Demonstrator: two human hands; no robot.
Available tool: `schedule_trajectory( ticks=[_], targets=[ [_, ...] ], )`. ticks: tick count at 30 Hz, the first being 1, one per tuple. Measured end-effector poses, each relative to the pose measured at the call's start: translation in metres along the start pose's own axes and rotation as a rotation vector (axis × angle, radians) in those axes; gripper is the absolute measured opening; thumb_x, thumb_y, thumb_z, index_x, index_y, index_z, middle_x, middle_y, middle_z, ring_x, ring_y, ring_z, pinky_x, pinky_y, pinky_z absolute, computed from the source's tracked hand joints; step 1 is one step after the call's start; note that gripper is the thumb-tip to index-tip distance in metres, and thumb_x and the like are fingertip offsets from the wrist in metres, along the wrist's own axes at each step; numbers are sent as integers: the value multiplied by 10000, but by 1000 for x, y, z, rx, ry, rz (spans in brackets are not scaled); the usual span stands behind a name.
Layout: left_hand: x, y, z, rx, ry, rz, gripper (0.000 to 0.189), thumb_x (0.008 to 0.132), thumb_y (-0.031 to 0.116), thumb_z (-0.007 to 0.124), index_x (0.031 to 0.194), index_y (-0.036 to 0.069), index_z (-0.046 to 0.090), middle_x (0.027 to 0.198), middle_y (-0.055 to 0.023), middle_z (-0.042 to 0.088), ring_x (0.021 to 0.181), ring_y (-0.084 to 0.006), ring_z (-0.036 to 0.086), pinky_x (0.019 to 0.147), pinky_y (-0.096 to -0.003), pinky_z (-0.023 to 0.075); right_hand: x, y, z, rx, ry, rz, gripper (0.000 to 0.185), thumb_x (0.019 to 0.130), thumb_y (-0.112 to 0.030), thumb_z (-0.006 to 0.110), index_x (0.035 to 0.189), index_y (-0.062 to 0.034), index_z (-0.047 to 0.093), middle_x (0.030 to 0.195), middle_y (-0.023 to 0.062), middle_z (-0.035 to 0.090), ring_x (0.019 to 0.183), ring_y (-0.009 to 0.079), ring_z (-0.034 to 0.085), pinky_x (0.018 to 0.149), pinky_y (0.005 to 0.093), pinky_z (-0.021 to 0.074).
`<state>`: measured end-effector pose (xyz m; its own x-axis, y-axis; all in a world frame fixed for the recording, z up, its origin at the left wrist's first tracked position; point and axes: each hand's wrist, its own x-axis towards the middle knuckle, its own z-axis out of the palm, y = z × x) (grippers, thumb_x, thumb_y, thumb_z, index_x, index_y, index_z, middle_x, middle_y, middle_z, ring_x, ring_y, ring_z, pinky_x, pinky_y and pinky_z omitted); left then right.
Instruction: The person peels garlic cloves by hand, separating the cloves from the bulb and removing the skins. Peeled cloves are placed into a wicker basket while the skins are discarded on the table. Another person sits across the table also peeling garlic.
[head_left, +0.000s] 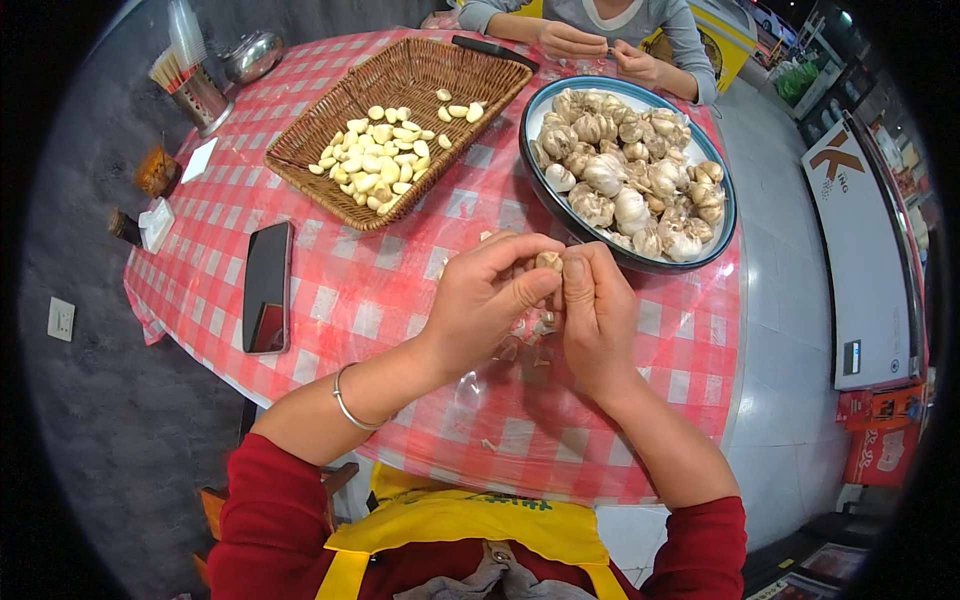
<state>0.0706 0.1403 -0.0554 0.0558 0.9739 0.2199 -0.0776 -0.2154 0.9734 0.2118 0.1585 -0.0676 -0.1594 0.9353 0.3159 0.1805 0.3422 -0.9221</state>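
A garlic clove (550, 261) with brownish skin is pinched between the fingertips of my left hand (487, 296) and my right hand (600, 315). Both thumbs press close to it, just above the table. Scraps of garlic skin (534, 328) lie beneath my hands. Beyond my right hand stands a blue-rimmed bowl (534, 174) heaped with whole garlic bulbs (606, 174). To the far left of my hands, a brown wicker basket (409, 64) holds many peeled cloves (375, 157), most in one pile and a few apart near its right side.
A smartphone (267, 289) lies left on the checked tablecloth (337, 315). A black-handled knife (495, 51) rests behind the basket. Along the left edge stand a chopstick holder (201, 97), a metal pot (253, 57) and a condiment jar (156, 171). Across the table, another person's hands (600, 56) hold something small.
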Motion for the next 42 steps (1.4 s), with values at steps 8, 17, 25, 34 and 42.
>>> schedule_trajectory(
  ticks=[8,17,25,34,42],
  targets=[
    [16,-11,-21,525,-12,559,257,755,74,738,978,0,635,818,-121,634,723,-264,624,640,-321,507,12,-16,-15,199,-125,211,166,901,-147,612,923,16,639,657,-2,591,562,39,493,497,219,384],
    [21,1,-26,612,-167,575,253,682,46,765,906,20,651,843,-102,611,767,-263,623,645,-334,506,15,-21,-30,284,-327,431,155,846,-132,631,889,16,654,592,-20,550,481,25,468,421,201,337],
    [19,-3,-29,606,-237,548,265,672,62,774,905,10,661,844,-107,614,749,-259,623,629,-334,500,12,-11,-23,289,-301,398,122,794,-96,633,712,-42,560,576,-45,515,494,6,414,429,202,284],
    [18,-4,-26,546,-219,539,259,670,64,780,892,-3,664,854,-108,628,756,-246,632,633,-324,508,10,-16,-20,318,-231,382,116,777,-61,624,695,-52,543,576,-73,480,523,-7,378,446,198,263],
    [15,-1,-20,321,-193,402,223,745,41,753,935,-31,662,866,-99,645,757,-164,640,636,-270,526,10,-20,-16,560,-188,421,68,783,-32,574,722,-42,547,631,-34,529,540,12,436,470,193,309]
  ],
)
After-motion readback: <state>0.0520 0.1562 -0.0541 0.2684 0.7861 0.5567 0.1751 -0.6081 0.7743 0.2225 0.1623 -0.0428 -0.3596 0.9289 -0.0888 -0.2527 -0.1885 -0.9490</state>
